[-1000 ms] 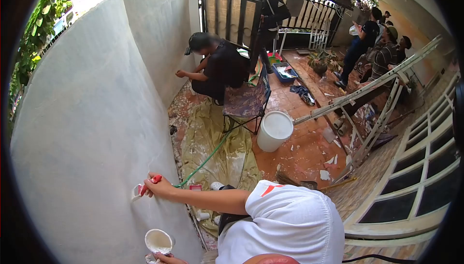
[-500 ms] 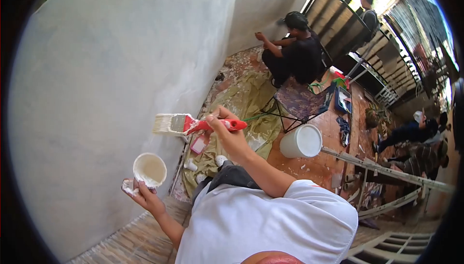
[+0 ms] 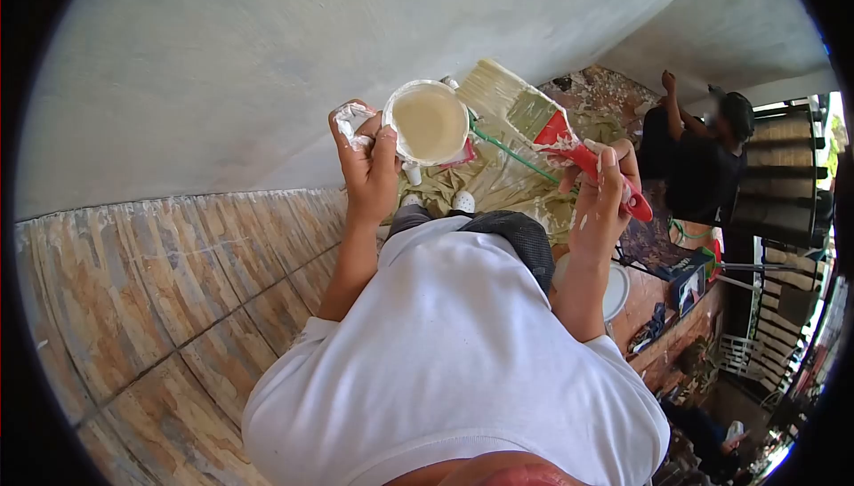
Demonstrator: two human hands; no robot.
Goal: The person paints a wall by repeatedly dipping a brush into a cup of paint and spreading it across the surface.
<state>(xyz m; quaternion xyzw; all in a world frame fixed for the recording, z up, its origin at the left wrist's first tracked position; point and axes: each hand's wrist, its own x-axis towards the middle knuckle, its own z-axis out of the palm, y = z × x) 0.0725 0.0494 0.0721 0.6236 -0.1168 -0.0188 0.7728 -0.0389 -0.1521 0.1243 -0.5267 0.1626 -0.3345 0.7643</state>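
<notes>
My left hand (image 3: 366,161) is closed on the rim of a white paint cup (image 3: 430,123), which holds pale, creamy liquid. White paint smears its fingers, and something white and crumpled-looking sits among them; I cannot make out what. In my right hand (image 3: 605,188) is a paintbrush (image 3: 569,146) with a red handle, a metal ferrule and wide cream bristles. The bristles point up and left, close to the cup's right side. White paint streaks the handle near the ferrule. Behind both hands rises the grey-white wall (image 3: 267,68).
A paint-spotted olive drop cloth (image 3: 534,210) covers the floor below. To the right are a folding stool (image 3: 645,241), a white bucket (image 3: 616,290) and a blue tray (image 3: 689,286). A person in black (image 3: 703,161) crouches by the far wall. Stone-patterned tiles (image 3: 196,299) lie at left.
My view has swung left and down. The brush and cup have come closer together, and the brush has tilted so its handle slopes down to the right.
</notes>
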